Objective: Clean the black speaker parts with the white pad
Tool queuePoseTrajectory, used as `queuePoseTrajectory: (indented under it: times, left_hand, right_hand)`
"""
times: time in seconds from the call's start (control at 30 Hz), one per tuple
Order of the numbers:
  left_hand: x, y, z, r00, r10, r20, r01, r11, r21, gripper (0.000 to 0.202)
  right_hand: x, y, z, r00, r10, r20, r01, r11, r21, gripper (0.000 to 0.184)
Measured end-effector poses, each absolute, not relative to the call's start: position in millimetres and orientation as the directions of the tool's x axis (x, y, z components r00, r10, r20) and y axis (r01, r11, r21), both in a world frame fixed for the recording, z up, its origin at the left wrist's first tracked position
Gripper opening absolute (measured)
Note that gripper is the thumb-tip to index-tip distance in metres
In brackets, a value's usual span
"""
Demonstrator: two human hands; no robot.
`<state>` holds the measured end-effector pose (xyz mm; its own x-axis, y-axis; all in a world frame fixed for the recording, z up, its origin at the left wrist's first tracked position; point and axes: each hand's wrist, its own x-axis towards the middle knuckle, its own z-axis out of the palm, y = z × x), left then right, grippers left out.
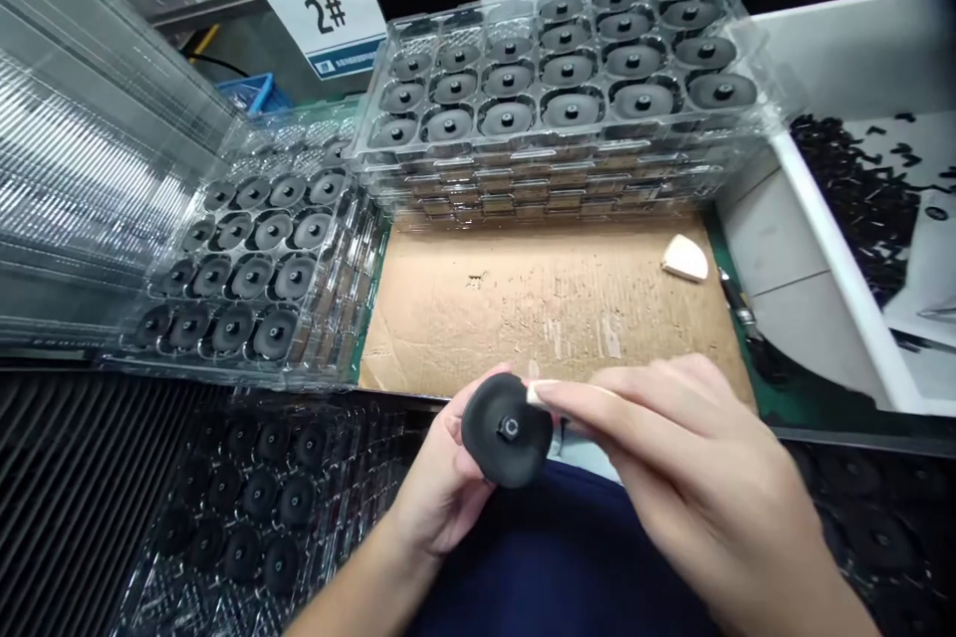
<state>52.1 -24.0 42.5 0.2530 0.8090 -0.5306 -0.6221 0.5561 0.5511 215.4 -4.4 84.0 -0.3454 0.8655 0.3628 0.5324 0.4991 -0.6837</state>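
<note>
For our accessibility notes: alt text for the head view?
A person's left hand cradles a black disc with a metal centre while the right hand touches its rim, above a cardboard sheet, with clear trays of matching discs behind.

An onlooker sees a plain dark navy garment (553, 557) across the person's front, with no marking showing on it. Just above it, a patch of pale blue cloth (587, 453) shows, though what piece of clothing it belongs to is hard to tell. Both forearms are bare, with no sleeves on them, and the left hand (440, 468) and right hand (672, 478) are ungloved. One right finger ends in a pale tip (535, 394), too small to make out clearly.
</note>
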Motion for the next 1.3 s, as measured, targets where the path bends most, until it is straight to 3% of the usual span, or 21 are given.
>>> queuePoseTrajectory:
  times: [0.1, 0.23, 0.37, 0.5, 0.6, 0.77, 0.9, 0.97, 1.03, 1.13, 1.23, 1.3]
  left_hand:
    - [55, -24, 43, 0.261, 0.814, -0.519, -0.634, 0.550, 0.544, 0.053]
    - [58, -22, 35, 0.242, 0.807, -0.539, -0.642, 0.549, 0.534, 0.058]
    - [57, -21, 32, 0.227, 0.786, -0.575, -0.638, 0.566, 0.521, 0.051]
    - [53, -20, 33, 0.245, 0.796, -0.553, -0.668, 0.552, 0.499, 0.058]
    - [48, -21, 34, 0.279, 0.811, -0.514, -0.701, 0.537, 0.468, 0.055]
    - [41, -20, 33, 0.308, 0.813, -0.495, -0.717, 0.540, 0.440, 0.058]
    - [38, -19, 34, 0.332, 0.803, -0.495, -0.709, 0.558, 0.430, 0.061]
    - [38, -18, 34, 0.319, 0.808, -0.495, -0.719, 0.547, 0.429, 0.059]
    - [40, -18, 34, 0.291, 0.820, -0.493, -0.730, 0.523, 0.440, 0.054]
    - [39, -17, 34, 0.277, 0.823, -0.497, -0.715, 0.522, 0.465, 0.046]
    - [35, -17, 34, 0.273, 0.830, -0.487, -0.706, 0.517, 0.485, 0.049]
    - [34, -17, 34, 0.269, 0.835, -0.481, -0.709, 0.509, 0.487, 0.052]
  right_hand:
    - [217, -6, 77, -0.332, 0.838, 0.434, 0.386, 0.540, -0.748, 0.031]
    - [216, -7, 73, -0.315, 0.909, 0.273, 0.524, 0.406, -0.748, 0.030]
    - [211, -4, 69, -0.291, 0.871, 0.396, 0.398, 0.487, -0.778, 0.029]
    - [221, 5, 45, -0.145, 0.984, 0.104, 0.411, 0.155, -0.898, 0.018]
    - [231, 1, 12, -0.031, 0.997, -0.065, 0.413, -0.047, -0.909, 0.021]
    - [230, -15, -33, -0.077, 0.988, -0.136, 0.481, -0.083, -0.873, 0.021]
    - [226, -12, -12, 0.034, 0.994, -0.103, 0.497, -0.107, -0.861, 0.026]
    - [216, -9, 17, 0.123, 0.992, -0.005, 0.502, -0.066, -0.862, 0.029]
    - [200, -7, 47, 0.117, 0.978, 0.172, 0.529, 0.085, -0.845, 0.033]
    - [176, -8, 77, -0.170, 0.898, 0.405, 0.525, 0.430, -0.734, 0.030]
    - [166, -8, 87, -0.463, 0.832, 0.306, 0.427, 0.513, -0.745, 0.025]
    - [163, -5, 87, -0.517, 0.825, 0.227, 0.428, 0.479, -0.766, 0.022]
